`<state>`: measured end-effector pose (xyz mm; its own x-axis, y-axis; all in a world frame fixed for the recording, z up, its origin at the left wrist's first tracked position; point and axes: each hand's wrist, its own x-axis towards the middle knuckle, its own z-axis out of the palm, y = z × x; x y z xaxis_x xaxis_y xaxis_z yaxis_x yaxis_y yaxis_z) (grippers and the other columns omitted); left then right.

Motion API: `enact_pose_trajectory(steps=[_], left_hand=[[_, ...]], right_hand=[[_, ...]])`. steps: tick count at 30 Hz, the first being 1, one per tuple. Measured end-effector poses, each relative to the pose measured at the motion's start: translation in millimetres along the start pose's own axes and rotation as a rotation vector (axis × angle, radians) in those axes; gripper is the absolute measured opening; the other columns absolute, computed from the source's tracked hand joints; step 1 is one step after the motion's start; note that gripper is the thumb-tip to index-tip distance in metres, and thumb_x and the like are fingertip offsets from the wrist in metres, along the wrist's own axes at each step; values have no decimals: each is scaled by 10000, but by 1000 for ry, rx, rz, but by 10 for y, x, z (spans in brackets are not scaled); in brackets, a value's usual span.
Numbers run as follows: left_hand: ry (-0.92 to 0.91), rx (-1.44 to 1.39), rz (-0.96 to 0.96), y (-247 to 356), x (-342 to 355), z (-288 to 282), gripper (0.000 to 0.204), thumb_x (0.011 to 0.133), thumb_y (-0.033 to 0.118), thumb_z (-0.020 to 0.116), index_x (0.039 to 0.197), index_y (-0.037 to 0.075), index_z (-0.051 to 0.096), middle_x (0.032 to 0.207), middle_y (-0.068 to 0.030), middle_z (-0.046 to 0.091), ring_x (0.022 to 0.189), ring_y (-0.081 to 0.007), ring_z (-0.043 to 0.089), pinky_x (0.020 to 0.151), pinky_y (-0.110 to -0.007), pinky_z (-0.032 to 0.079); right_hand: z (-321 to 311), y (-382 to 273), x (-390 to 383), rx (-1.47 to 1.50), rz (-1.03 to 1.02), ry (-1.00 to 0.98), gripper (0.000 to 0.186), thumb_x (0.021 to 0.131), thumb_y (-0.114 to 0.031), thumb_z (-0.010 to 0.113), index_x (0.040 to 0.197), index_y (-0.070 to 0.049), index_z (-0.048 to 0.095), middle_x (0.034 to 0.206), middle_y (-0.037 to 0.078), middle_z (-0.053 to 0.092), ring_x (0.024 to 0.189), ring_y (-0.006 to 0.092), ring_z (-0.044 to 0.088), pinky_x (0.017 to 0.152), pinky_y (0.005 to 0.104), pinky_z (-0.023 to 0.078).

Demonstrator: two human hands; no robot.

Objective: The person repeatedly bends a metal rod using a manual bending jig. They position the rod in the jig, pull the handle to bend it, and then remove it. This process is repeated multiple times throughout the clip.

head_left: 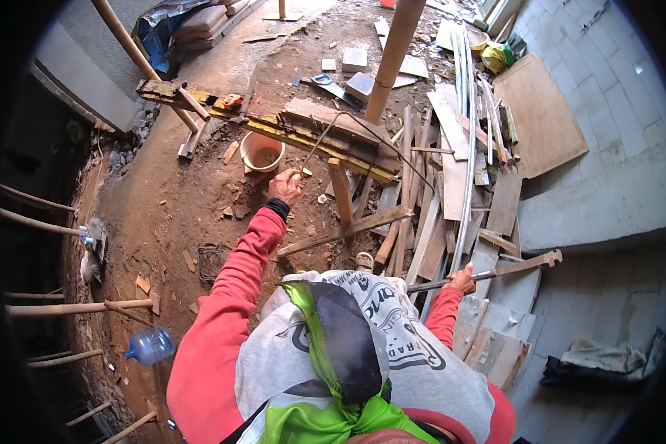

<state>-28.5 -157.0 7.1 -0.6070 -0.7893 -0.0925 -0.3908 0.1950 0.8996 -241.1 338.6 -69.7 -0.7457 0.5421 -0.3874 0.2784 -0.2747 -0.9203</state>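
My left hand (286, 185) is stretched out over the dirt ground and closed on one end of a thin dark bent rod (338, 115). The rod arcs up over a rough wooden trestle (314, 126) stacked with planks. My right hand (462, 280) grips a long narrow bar (510, 268) that points right over the concrete step. A slanted wooden batten (348, 229) lies on the ground between both hands. Red sleeves cover both of my arms.
A pale bucket (262, 152) stands by the trestle. Loose planks (429, 222), white pipes (468, 111) and a plywood sheet (542, 111) lie to the right. A bamboo pole (392, 52) rises ahead. A plastic water bottle (149, 345) lies at lower left, near a dark drop with poles.
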Motion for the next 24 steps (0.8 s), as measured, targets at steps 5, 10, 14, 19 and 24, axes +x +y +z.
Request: enact_pose_trajectory(steps=[5, 10, 14, 19, 24], left_hand=[[105, 158, 77, -252, 28, 97, 203, 931, 186, 596, 1069, 73, 695, 869, -171, 718, 799, -305, 725, 704, -386, 557], [195, 259, 128, -742, -72, 276, 205, 963, 164, 583, 1116, 71, 683, 774, -121, 683, 651, -187, 688, 621, -336, 538], [178, 304, 29, -733, -220, 332, 277, 960, 216, 572, 1208, 124, 655, 1042, -179, 712, 994, -375, 682, 885, -434, 518], [170, 358, 43, -784, -313, 391, 293, 959, 207, 571, 1221, 108, 658, 1093, -183, 703, 1023, -355, 678, 896, -424, 520], [159, 358, -6, -854, -228, 349, 286, 966, 204, 564, 1204, 88, 672, 1120, -173, 700, 1032, -353, 673, 900, -414, 520]], right_hand=[[269, -173, -129, -145, -198, -214, 383, 822, -358, 798, 874, -39, 593, 544, 26, 505, 398, 136, 476, 369, 285, 417], [1072, -202, 182, -440, -466, -533, 272, 797, -282, 800, 879, -59, 670, 702, 25, 625, 599, 129, 567, 582, 298, 473], [1770, -584, -187, -557, -676, -744, 262, 801, -181, 762, 993, -15, 698, 903, 80, 703, 787, 205, 656, 740, 370, 525], [2389, -615, -101, -783, -1044, -870, 325, 762, -221, 785, 1010, -32, 694, 902, 123, 684, 843, 292, 660, 789, 406, 523], [2865, -397, -89, -666, -751, -1087, 322, 772, -236, 795, 1011, -37, 709, 750, 62, 692, 676, 179, 616, 706, 323, 515]])
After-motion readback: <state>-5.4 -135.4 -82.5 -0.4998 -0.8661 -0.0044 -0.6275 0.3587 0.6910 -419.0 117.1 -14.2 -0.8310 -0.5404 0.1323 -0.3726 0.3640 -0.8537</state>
